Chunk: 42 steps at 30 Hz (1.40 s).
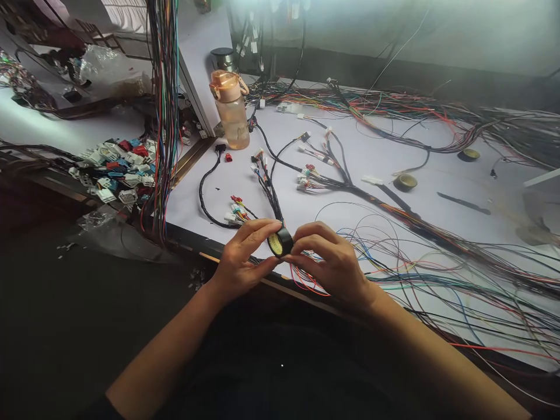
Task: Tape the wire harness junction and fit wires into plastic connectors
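Note:
A roll of black tape (284, 241) with a pale yellow core is held at the table's front edge. My left hand (242, 256) grips it, fingers over its top and thumb underneath. From the other side my right hand (330, 259) closes its fingertips on the roll's right edge; whether a loose tape end is between them is hidden. Just behind the roll, a black-wrapped wire branch (273, 201) runs up to small connectors. Left of it lie white and red connectors (236, 213) on another branch. Loose thin wires (312, 283) pass beneath my right hand.
A bottle (234, 116) with an orange lid stands at the back left. A thick wire harness (380, 204) crosses the table to the right. Tape rolls (405, 182) lie there. A hanging wire bundle (164, 116) and piled connectors (120, 166) are at left.

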Available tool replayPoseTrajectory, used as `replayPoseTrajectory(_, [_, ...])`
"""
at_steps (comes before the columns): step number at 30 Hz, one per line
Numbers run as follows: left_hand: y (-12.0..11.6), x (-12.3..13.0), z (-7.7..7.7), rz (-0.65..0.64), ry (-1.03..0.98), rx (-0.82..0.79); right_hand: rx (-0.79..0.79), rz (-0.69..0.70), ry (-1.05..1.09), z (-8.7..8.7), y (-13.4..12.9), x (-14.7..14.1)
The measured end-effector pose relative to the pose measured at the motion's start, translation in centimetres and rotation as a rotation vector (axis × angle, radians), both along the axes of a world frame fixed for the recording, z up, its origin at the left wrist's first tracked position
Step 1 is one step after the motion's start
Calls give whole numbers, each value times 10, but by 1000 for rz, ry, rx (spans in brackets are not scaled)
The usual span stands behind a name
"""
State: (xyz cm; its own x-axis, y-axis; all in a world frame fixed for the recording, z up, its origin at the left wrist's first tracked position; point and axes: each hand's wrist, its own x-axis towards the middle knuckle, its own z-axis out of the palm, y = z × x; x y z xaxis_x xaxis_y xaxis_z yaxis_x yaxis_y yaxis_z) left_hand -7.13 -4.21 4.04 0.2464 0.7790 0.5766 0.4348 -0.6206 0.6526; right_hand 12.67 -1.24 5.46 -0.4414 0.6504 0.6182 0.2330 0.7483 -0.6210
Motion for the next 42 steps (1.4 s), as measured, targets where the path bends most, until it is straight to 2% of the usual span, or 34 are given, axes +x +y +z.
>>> replayPoseTrajectory(3, [1,-1,2,-28,3,15,-25,-5,-3,2,1,2])
replayPoseTrajectory(7, [2,-1,3,-22,27,12,84,1,-56,4,3,4])
replayPoseTrajectory(10, [1,-1,2,-23,26,9,104,-2,-50,3,4,4])
replayPoseTrajectory(14, [0,0,1,-55,32,11,59,23,-47,2,4,3])
replayPoseTrajectory(21, [-1,0,3,-69,62,47,-136,121,4,9,11,8])
replayPoseTrajectory(29, [-4,-4,4,-81,158,112,-91,191,-142,20,19,11])
replayPoseTrajectory(34, [-1,-6,-4,-76,186,155,-16,143,-309,16,18,11])
replayPoseTrajectory(42, [2,-2,-3,-80,157,146,29,60,-265,10,9,12])
